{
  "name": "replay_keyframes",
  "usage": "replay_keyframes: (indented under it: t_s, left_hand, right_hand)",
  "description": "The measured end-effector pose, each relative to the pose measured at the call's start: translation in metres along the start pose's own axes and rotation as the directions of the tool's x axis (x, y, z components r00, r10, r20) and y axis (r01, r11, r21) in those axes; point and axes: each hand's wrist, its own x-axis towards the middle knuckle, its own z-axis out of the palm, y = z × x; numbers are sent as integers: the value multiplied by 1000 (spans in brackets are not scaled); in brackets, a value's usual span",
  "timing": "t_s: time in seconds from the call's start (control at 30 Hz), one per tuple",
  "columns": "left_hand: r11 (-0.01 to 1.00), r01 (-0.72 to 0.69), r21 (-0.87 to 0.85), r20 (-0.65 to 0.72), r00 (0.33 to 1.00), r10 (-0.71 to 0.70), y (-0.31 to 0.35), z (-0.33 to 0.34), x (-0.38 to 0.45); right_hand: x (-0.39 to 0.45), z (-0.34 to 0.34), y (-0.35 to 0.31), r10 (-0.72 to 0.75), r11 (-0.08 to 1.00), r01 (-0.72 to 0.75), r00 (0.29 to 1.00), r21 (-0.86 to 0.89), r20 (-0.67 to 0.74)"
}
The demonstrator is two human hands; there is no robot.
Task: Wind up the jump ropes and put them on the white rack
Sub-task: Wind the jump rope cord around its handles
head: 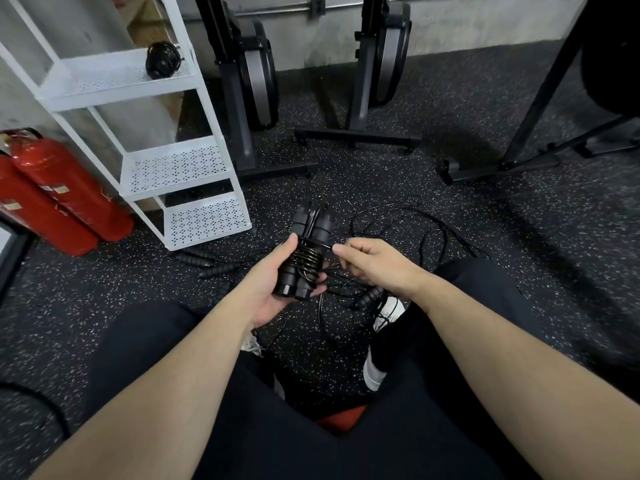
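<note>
The left hand lies palm up with its fingers and thumb curled round a pair of black cylindrical jump-rope handles held side by side, thin black cord wound in tight coils about their middle; the right hand sits just beside the bundle, its fingers bent and seemingly pinching the free black cord where it leaves the coils, though the grip itself is too small to read with certainty. Below and to the right of the hands a tangle of loose black jump ropes sprawls over the dark speckled rubber floor, and further black foam-grip handles lie on the floor to the left; the white perforated metal rack stands to the upper left, a wound black rope bundle resting on its top shelf; two red fire extinguishers lean beside the rack.
</note>
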Motion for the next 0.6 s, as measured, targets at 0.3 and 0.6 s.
replay_keyframes:
  t_s: [0.3, 0.6]
  left_hand:
    - [993, -11, -120, -29, 1000, 7, 10, -2, -6]
    - [992, 29, -119, 72, 997, -21, 16, -5, -10]
  right_hand:
    - [0, -9, 4, -37, 984, 12, 990, 179, 136]
    - [-1, -11, -1, 60, 998, -63, 987, 15, 148]
